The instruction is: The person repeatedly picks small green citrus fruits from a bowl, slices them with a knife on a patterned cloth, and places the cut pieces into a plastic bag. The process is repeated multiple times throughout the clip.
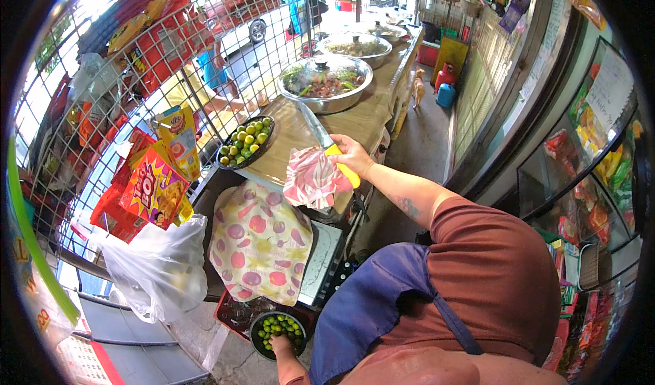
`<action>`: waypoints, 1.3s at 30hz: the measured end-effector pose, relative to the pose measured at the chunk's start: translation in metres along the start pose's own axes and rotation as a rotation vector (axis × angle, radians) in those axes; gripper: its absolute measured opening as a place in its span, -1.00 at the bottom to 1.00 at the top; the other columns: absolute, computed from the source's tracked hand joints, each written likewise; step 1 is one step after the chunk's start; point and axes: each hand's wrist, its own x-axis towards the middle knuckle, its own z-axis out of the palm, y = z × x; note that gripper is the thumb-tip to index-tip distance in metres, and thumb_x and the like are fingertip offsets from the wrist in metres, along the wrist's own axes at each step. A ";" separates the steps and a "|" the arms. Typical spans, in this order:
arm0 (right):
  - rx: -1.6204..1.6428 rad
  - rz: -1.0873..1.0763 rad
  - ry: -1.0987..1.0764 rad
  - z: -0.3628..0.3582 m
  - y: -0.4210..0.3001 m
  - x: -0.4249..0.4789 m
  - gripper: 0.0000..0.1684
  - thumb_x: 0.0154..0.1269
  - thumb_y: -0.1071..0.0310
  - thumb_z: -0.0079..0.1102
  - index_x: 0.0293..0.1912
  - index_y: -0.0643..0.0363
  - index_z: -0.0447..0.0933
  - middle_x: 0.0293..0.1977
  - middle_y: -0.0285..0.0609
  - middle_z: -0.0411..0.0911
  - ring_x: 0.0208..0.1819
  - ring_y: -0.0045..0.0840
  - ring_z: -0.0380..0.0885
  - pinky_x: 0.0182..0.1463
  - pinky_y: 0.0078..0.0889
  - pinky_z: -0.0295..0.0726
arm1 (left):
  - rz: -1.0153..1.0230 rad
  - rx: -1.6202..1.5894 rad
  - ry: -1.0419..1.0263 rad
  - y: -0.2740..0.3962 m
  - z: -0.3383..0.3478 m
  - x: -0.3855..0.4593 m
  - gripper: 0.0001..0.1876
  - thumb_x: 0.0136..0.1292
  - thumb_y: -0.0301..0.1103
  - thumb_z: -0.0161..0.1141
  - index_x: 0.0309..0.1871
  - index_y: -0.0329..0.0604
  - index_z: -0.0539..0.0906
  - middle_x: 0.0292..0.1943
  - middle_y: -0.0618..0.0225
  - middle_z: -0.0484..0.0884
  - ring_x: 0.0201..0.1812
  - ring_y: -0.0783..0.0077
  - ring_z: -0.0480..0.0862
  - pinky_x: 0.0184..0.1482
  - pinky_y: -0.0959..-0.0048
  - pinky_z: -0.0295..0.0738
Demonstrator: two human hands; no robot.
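A kitchen knife (320, 126) with a yellow handle is in my right hand (353, 156), its blade pointing away toward a lidded steel pan (327, 86). Just below the knife, a pink and white patterned cloth (307, 183) lies bunched at the near end of the counter. At the bottom of the view, my left hand (279, 344) reaches into a dark round bowl (253, 338) of small green citrus fruits (279, 324). Its fingers are partly hidden among the fruits. An oval dark basket (223, 164) of green and yellowish citrus fruits (248, 140) rests on the counter's left side.
A fruit-print cloth (261, 242) covers part of a stove (321, 262). Below it sits a red crate (225, 311) with glass bottles. Snack packs (156, 188) and a white plastic bag (158, 262) hang along a wire grille (240, 52). A dog (418, 87) stands in the aisle.
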 end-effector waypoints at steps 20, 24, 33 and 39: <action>-0.024 -0.002 0.015 -0.004 0.005 0.004 -0.29 0.13 0.62 0.19 0.27 0.25 0.18 -0.18 -0.11 0.56 -0.33 -0.59 0.56 -0.26 -0.55 0.58 | 0.066 -0.495 0.480 -0.028 -0.022 -0.045 -0.67 0.10 -0.54 0.23 -0.01 -0.33 0.58 0.03 -0.04 0.49 -0.03 -0.03 0.55 0.02 0.17 0.47; 0.056 0.007 0.008 -0.007 -0.001 -0.001 -0.28 0.11 0.59 0.24 0.26 0.25 0.21 -0.21 -0.15 0.59 -0.25 -0.60 0.57 -0.18 -0.56 0.57 | 0.264 -2.093 0.414 -0.036 -0.024 -0.095 -0.63 0.25 -0.55 0.16 0.14 -0.23 0.49 0.00 0.10 0.57 -0.30 0.39 0.56 -0.43 0.59 0.44; 0.127 0.000 -0.066 -0.008 -0.004 -0.003 -0.29 0.13 0.62 0.21 0.27 0.24 0.20 -0.20 -0.16 0.57 -0.33 -0.64 0.55 -0.32 -0.58 0.58 | 1.394 -2.591 -0.049 0.089 -0.153 -0.138 -0.53 0.37 -0.07 0.04 0.21 -0.15 0.46 0.20 -0.09 0.38 -0.35 0.48 0.42 -0.51 0.67 0.38; 0.147 -0.024 -0.109 -0.011 0.005 -0.001 -0.29 0.15 0.63 0.20 0.28 0.28 0.17 -0.16 -0.14 0.55 -0.28 -0.64 0.54 -0.24 -0.62 0.56 | 1.142 -2.529 -0.177 0.202 -0.269 -0.111 -0.64 0.33 -0.13 0.13 0.01 -0.22 0.55 -0.03 0.08 0.50 -0.34 0.48 0.46 -0.46 0.64 0.39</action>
